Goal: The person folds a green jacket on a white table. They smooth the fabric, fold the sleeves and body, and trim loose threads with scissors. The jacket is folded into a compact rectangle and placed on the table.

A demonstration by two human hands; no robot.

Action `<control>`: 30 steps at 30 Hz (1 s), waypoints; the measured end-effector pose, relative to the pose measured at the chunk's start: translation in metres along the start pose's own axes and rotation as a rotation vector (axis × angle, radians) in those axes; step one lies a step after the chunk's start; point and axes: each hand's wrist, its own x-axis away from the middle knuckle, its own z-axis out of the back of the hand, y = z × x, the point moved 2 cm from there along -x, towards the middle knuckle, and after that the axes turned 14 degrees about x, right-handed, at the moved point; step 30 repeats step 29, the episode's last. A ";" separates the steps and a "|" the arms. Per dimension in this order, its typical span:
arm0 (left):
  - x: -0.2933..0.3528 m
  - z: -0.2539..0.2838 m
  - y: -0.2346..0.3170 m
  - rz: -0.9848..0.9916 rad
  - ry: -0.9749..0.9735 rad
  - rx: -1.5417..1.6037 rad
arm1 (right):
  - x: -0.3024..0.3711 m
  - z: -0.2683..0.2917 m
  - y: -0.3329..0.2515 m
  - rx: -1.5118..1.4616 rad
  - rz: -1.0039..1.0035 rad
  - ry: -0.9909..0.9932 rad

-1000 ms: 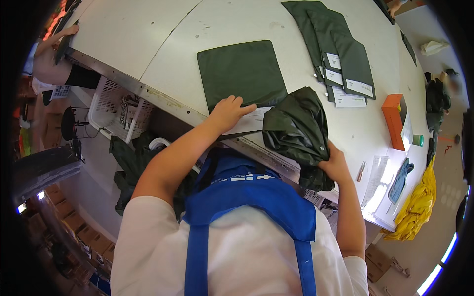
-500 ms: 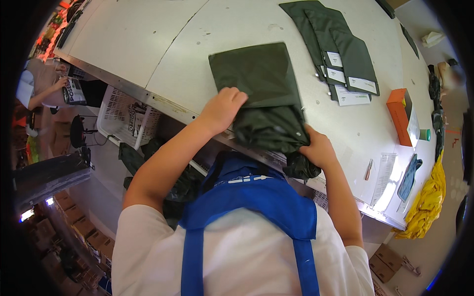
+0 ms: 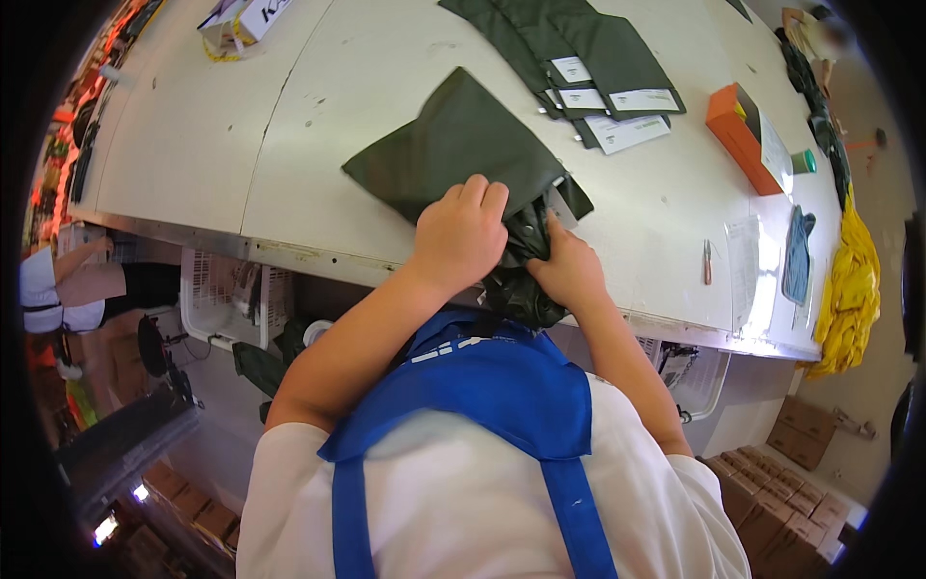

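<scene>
A dark green flat pouch (image 3: 458, 145) lies on the white table before me, one corner pointing away. Crumpled dark green coated material (image 3: 526, 294) bunches at its near edge and hangs over the table's front. My left hand (image 3: 458, 236) is closed, fingers curled on the pouch's near edge. Close beside it on the right, my right hand (image 3: 571, 265) grips the bunched material, thumb up against a small pale label (image 3: 562, 207). What exactly lies under my fingers is hidden. Farther back, several similar pouches (image 3: 617, 63) overlap, with white labels at their near ends.
An orange box (image 3: 743, 135) stands at the right, beside a green roll (image 3: 803, 162). Nearer are a small red-handled tool (image 3: 707, 262), a paper sheet (image 3: 743, 261) and blue cloth (image 3: 799, 256). Yellow material (image 3: 849, 289) hangs off the right end. A white basket (image 3: 222, 304) sits below left.
The pouch has turned so that a corner points away. My right hand has come up and in beside my left, shifting its grip on the bunched material. The whole view has swung.
</scene>
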 end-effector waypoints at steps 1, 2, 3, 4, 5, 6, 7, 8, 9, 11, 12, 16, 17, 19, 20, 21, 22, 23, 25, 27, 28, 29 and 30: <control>-0.007 -0.009 -0.004 -0.013 -0.030 -0.001 | 0.003 0.005 -0.006 0.025 0.000 -0.040; -0.012 -0.016 -0.005 -0.023 -0.059 -0.003 | 0.003 0.005 -0.006 -0.004 0.013 -0.014; -0.013 -0.023 0.002 -0.105 -0.071 0.107 | 0.002 0.003 -0.006 -0.032 0.028 0.011; -0.015 -0.029 0.012 -0.186 -0.084 0.216 | -0.001 -0.003 -0.005 -0.063 0.044 0.036; -0.013 -0.033 0.029 -0.286 -0.084 0.251 | -0.011 -0.029 0.009 -0.103 0.047 0.024; -0.008 -0.036 0.040 -0.359 -0.148 0.291 | -0.018 -0.049 0.024 -0.083 0.159 0.177; -0.006 -0.031 0.043 -0.424 -0.186 0.394 | -0.016 -0.033 0.026 -0.253 0.068 0.084; -0.005 -0.023 0.042 -0.497 -0.221 0.493 | -0.016 -0.016 0.027 -0.421 -0.023 -0.003; 0.003 -0.010 0.033 -0.479 -0.079 0.502 | -0.019 -0.022 0.037 -0.739 -0.101 0.068; 0.021 0.000 0.002 -0.308 0.142 0.524 | -0.017 -0.011 0.039 -1.417 -0.231 0.086; 0.033 -0.007 -0.018 -0.147 0.221 0.536 | -0.015 -0.005 0.042 -1.472 -0.227 0.064; 0.031 -0.036 -0.039 0.124 0.115 0.763 | -0.022 -0.011 0.054 -1.794 -0.153 0.053; 0.019 -0.034 -0.039 0.161 0.180 0.853 | -0.024 -0.012 0.052 -1.834 -0.083 0.055; 0.010 -0.041 -0.049 0.141 0.189 0.858 | -0.021 0.000 0.046 -1.707 -0.083 0.088; 0.008 -0.038 -0.044 0.141 0.192 0.860 | -0.016 0.011 0.038 -1.644 -0.089 0.096; 0.009 -0.034 -0.032 0.023 0.241 0.646 | -0.014 0.028 0.032 -1.442 -0.117 0.142; 0.007 -0.028 -0.013 -0.074 0.223 0.610 | -0.016 0.033 0.032 -1.328 -0.180 0.153; 0.007 -0.033 -0.014 -0.075 0.218 0.590 | -0.014 0.038 0.031 -1.430 -0.184 0.110; 0.013 -0.042 -0.018 -0.019 0.182 0.559 | -0.006 0.040 0.028 -1.692 -0.253 0.105; 0.024 -0.050 -0.019 0.096 0.118 0.536 | -0.019 0.024 0.043 -1.875 -0.094 -0.056; 0.026 -0.051 -0.018 0.073 0.141 0.532 | -0.021 0.024 0.042 -1.874 -0.073 -0.010; 0.028 -0.051 -0.016 0.049 0.164 0.527 | -0.027 0.025 0.043 -1.864 -0.100 0.056; 0.028 -0.051 -0.016 0.049 0.164 0.527 | -0.027 0.025 0.043 -1.864 -0.100 0.056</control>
